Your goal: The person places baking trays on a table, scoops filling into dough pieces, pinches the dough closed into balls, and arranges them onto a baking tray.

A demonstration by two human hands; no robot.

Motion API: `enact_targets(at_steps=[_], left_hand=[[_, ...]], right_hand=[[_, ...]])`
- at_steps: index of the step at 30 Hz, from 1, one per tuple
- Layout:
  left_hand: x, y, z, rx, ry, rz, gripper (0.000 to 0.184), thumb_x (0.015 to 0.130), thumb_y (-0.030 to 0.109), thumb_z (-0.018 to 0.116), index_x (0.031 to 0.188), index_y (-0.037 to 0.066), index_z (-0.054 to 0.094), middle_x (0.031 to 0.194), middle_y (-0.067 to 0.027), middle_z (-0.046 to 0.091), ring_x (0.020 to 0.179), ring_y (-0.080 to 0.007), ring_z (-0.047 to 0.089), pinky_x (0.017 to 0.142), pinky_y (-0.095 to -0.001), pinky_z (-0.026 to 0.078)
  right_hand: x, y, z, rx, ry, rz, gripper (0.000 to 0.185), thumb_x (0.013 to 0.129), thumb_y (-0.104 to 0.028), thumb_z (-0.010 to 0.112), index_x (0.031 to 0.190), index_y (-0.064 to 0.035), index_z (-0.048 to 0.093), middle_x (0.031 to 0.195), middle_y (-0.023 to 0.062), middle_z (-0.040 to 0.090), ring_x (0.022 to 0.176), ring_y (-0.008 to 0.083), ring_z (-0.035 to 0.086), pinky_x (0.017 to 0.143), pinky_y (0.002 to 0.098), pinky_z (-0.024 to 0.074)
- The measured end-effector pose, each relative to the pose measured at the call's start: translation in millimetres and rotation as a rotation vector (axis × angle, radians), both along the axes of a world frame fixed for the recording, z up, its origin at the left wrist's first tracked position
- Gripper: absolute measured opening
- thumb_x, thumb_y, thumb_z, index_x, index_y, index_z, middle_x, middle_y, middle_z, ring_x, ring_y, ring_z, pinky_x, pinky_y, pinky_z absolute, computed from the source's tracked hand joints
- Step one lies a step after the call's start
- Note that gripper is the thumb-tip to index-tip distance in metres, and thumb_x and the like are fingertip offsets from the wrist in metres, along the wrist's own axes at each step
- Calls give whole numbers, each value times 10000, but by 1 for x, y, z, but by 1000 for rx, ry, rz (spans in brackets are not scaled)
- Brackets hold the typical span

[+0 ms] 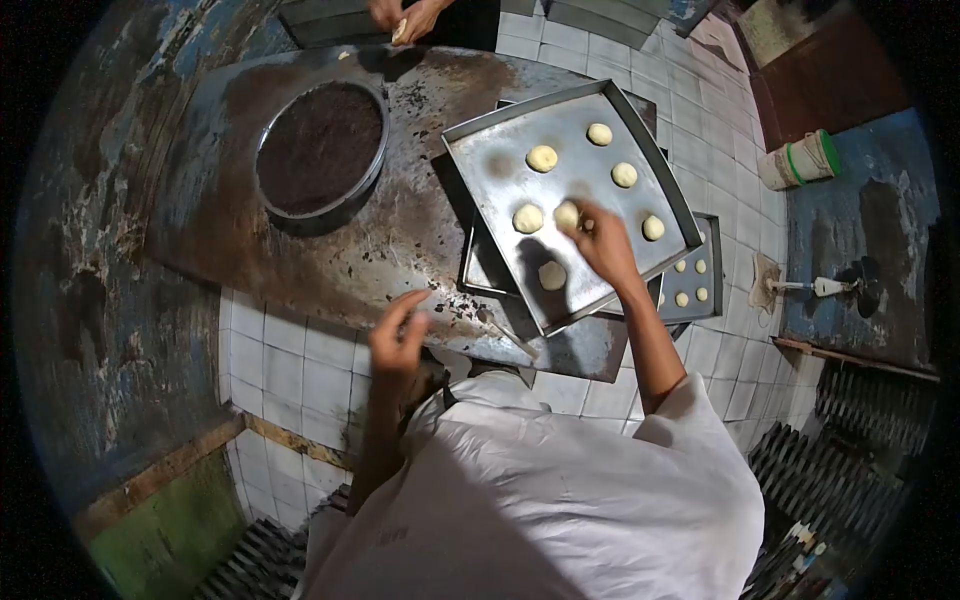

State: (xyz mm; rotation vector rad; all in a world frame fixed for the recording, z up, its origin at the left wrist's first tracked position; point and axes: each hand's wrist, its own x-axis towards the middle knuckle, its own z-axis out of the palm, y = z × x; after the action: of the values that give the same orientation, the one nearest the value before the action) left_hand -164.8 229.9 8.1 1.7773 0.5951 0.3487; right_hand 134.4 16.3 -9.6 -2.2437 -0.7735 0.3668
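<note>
My right hand (598,243) is over a square metal baking tray (505,180), its fingers closed against a pale dough ball (567,216). Several other dough balls sit spaced apart on the same tray, among them one to the left (528,219) and a shadowed one (552,276) nearer to me. My left hand (400,335) hovers at the table's near edge with its fingers apart and nothing in them. The tray lies at an angle on top of another tray, whose edge shows underneath.
A round metal basin of dark filling (384,150) stands on the worn table (230,120). Across it, another person's hands (408,20) hold a small pale piece. A lower tray (712,270) with dough balls is at the right. A white bucket (800,160) is farther right.
</note>
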Motion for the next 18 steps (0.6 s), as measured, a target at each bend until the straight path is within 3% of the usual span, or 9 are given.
enact_targets(at_steps=[2, 4, 5, 8, 9, 10, 12, 13, 18], left_hand=[[-39, 18, -20, 88, 100, 146, 255, 977, 95, 595, 1204, 17, 682, 1187, -109, 705, 1110, -207, 640, 994, -357, 480], [-72, 23, -14, -6, 125, 253, 232, 981, 94, 597, 1179, 10, 686, 1135, -95, 721, 1081, -207, 649, 988, -343, 472], [-87, 26, -14, 0, 125, 266, 232, 981, 94, 597, 1179, 10, 686, 1135, -95, 721, 1081, -207, 649, 988, -343, 472], [-132, 28, -11, 130, 257, 376, 218, 1000, 106, 598, 1168, -3, 685, 1140, -99, 718, 1085, -196, 647, 980, -325, 473], [-142, 24, -12, 50, 221, 495, 217, 1004, 111, 599, 1161, -11, 684, 1135, -102, 716, 1082, -192, 648, 977, -319, 473], [-148, 21, -15, -31, 176, 609, 216, 1008, 117, 600, 1154, -20, 684, 1130, -105, 714, 1080, -189, 649, 974, -313, 473], [-158, 15, -26, -18, 125, 638, 220, 1007, 113, 602, 1151, -35, 679, 1119, -109, 709, 1052, -174, 648, 953, -301, 477], [-160, 12, -29, -22, 141, 641, 211, 1006, 110, 608, 1142, -30, 689, 1104, -110, 717, 1045, -175, 655, 951, -310, 486], [-162, 14, -34, 69, 257, 524, 182, 1003, 91, 615, 1106, -33, 701, 1063, -107, 729, 1008, -173, 666, 937, -312, 498]], right_hand=[[42, -1, -68, -128, -522, -117, 644, 855, -159, 759, 1430, -37, 497, 1388, 234, 569, 1210, 428, 585, 1011, 416, 483], [64, -13, -141, -205, -440, 18, 749, 877, -231, 747, 1504, -42, 384, 1502, 222, 460, 1363, 441, 446, 1118, 509, 392], [51, -8, -149, -324, -384, -94, 796, 903, -345, 710, 1542, -71, 321, 1521, 215, 441, 1407, 442, 395, 1125, 643, 323], [66, -8, -155, -419, -432, 34, 695, 937, -428, 647, 1491, -73, 420, 1534, 210, 431, 1411, 426, 393, 1064, 748, 290], [77, -4, -138, -490, -351, 57, 584, 958, -449, 613, 1392, -66, 536, 1508, 193, 468, 1364, 411, 454, 1071, 633, 382], [81, 4, -115, -489, -347, 58, 584, 958, -449, 613, 1392, -66, 536, 1508, 193, 468, 1364, 411, 454, 1071, 633, 382], [81, 22, -79, -280, 24, -294, 401, 962, -346, 601, 1230, -52, 645, 1387, 196, 568, 1226, 399, 584, 952, 529, 511], [82, 23, -88, -332, -87, -270, 389, 954, -320, 625, 1216, -34, 642, 1264, 189, 642, 1127, 374, 643, 916, 435, 527], [52, 12, -141, -183, -397, -1, 298, 901, -146, 660, 1174, -26, 657, 1206, 191, 668, 1048, 404, 662, 905, 486, 527]])
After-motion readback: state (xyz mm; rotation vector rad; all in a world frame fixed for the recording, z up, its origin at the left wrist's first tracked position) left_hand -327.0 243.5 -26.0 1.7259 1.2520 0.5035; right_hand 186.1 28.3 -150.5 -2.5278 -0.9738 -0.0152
